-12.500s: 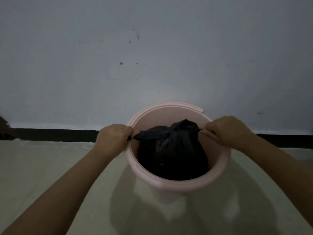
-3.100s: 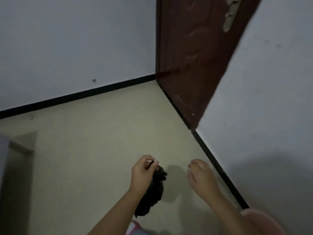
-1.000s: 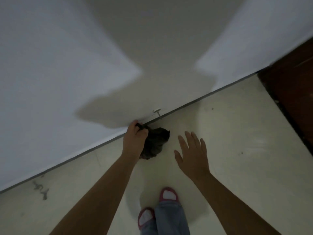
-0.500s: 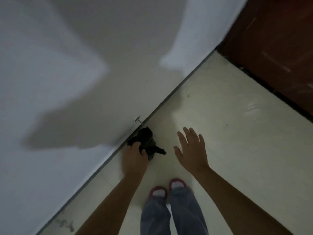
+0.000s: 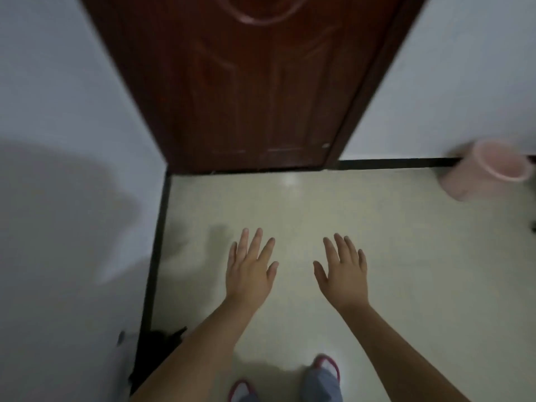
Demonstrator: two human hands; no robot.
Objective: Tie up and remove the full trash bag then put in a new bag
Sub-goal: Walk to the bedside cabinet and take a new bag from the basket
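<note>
The tied black trash bag [image 5: 155, 351] lies on the floor against the left wall's black skirting, partly hidden behind my left forearm. My left hand [image 5: 251, 268] hovers flat over the floor, fingers spread, holding nothing. My right hand [image 5: 342, 271] is beside it, also spread and holding nothing. The pink bin [image 5: 487, 169] stands far right against the back wall, its inside looking bare of any bag. No new bag is in sight.
A dark red wooden door [image 5: 246, 82] fills the corner ahead. White walls [image 5: 58, 198] with black skirting run along the left and the back. My feet in slippers [image 5: 326, 369] stand on the pale tiled floor at the bottom edge.
My left hand has let go of the black bag, which now lies by the left wall. Both hands are raised and spread. The view has swung toward the door and the pink bin.
</note>
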